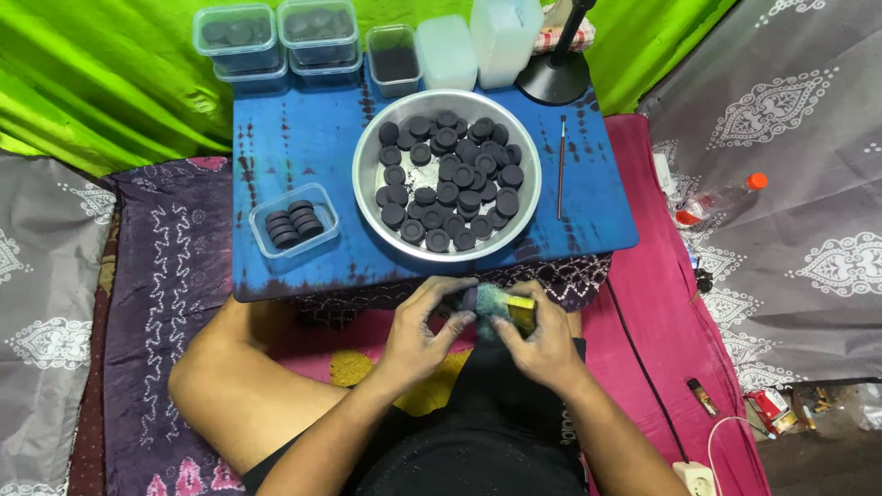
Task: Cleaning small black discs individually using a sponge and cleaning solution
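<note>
Low table: blue tie-dyed top, set on dark patterned cloths in front of a green curtain; the person sits cross-legged at its near edge.
Metal bowl: round and silvery, middle of the table, filled with a heap of dark round discs, each with a dimpled centre.
Back row of tubs: 2 clear lidded stacks with dark discs inside at the far left corner, then an open tub of dark powder, then 2 pale frosted containers.
Lamp base: black, round, at the far right corner, its stem rising out of view.
Small clear tub: open, near the table's left front, just left of the bowl, holding a few discs stood on edge.
Left hand: below the table's front edge, over the lap, fingers curled in and pinching 1 small dark disc at the fingertips.
Right hand: just beside the left, fingers wrapped around a green-and-yellow scouring sponge, whose green face presses against the disc.
Thin brush: lies along the table right of the bowl, apart from it.
Bottle: clear with an orange cap, on its side on the grey patterned cloth, well to the right.
</note>
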